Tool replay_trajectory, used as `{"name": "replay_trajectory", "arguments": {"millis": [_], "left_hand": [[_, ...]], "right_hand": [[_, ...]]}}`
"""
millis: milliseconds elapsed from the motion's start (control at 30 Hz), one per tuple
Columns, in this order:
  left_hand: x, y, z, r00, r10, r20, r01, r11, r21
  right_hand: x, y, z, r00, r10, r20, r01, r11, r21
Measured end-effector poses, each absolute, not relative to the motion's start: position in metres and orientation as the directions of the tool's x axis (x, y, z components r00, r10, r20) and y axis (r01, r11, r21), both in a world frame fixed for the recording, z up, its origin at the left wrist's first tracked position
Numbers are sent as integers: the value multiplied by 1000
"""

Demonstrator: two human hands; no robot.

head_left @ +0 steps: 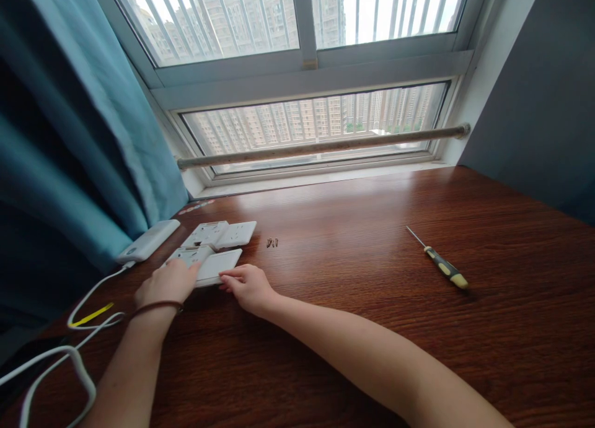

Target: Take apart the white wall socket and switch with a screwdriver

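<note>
My left hand (pixel 168 284) is closed on the near edge of a white wall-socket plate (pixel 190 254), covering part of it. With finger and thumb, my right hand (pixel 247 287) pinches the near right edge of a flat white cover plate (pixel 217 267), which lies against that socket plate on the right. Just behind them rest another white socket plate (pixel 207 232) and a white panel with socket holes (pixel 237 233). Several small screws (pixel 272 243) lie on the table to the right of the plates.
A screwdriver (pixel 444 268) with a black and yellow handle lies far right on the brown wooden table (pixel 344 261). At left are a white power bank-like box (pixel 149 241), its white cable (pixel 95 285) and a yellow strip (pixel 93 314). A blue curtain (pixel 102 137) hangs beside the window.
</note>
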State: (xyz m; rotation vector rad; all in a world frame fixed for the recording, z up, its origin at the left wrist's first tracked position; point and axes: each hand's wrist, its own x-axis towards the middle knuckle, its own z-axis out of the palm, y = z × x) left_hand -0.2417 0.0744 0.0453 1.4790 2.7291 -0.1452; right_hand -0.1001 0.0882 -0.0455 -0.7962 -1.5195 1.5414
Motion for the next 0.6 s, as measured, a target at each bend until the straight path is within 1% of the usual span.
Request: {"name": "replay_trajectory", "arguments": {"millis": [33,100,200,333,500,533,600], "left_hand": [[-239,73,48,-557,825,-92,830,547,-111],[-234,72,51,-566,818,-104,822,548,-157],[-229,72,55,-586,802,-114,807,565,-173],[-222,72,57,-558,821,-120,828,541,-149],[-221,71,53,-518,851,-84,854,510,-100],[-223,71,51,-513,856,-67,858,507,-83],[-227,73,48,-463,886,-7,886,463,11]], "right_hand": [[-100,88,-46,-466,879,99,-129,44,-991],[-100,88,-46,-455,885,94,-159,23,-987],[-99,88,-46,-438,894,88,-207,-5,-978],[-97,89,-44,-397,915,75,-265,-36,-964],[-94,90,-40,-340,939,60,-324,-56,-945],[-93,90,-39,-327,943,58,-328,-56,-943],[-91,90,-37,-300,953,52,-330,-53,-943]]}}
